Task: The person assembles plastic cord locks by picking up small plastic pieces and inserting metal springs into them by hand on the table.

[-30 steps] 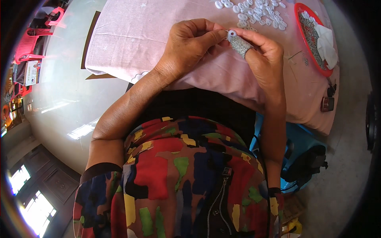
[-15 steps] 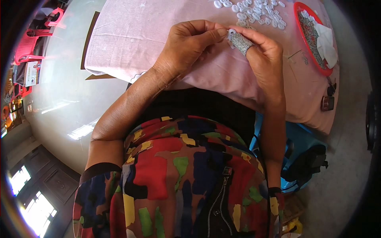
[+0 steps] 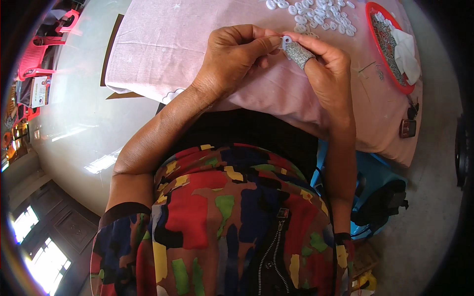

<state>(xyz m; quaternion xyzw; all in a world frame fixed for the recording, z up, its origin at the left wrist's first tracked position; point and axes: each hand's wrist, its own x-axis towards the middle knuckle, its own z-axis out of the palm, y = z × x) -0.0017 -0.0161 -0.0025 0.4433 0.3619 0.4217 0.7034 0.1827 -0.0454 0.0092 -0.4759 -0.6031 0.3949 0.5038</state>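
Over the near part of the pink-covered table (image 3: 158, 47), my two hands meet fingertip to fingertip. My left hand (image 3: 229, 59) pinches at the edge of a small white plastic piece (image 3: 287, 41) with a hole in it. From the other side my right hand (image 3: 330, 69) grips the same piece, its thumb wrapped in a grey speckled sleeve (image 3: 298, 54). Both hands are closed, and the fingertips partly cover the piece. Just beyond them lies a loose pile of similar small white pieces (image 3: 323, 18).
At the right, a red tray (image 3: 370, 29) holds small grey bits and a crumpled white cloth (image 3: 406, 56). A small dark rectangular object (image 3: 408, 129) rests near the table's right edge. Beside my right arm stand a blue plastic seat (image 3: 358, 228) and a black bag (image 3: 382, 204).
The white piece has turned slightly between my fingertips, and its hole shows more clearly. Both hands have shifted only a little.
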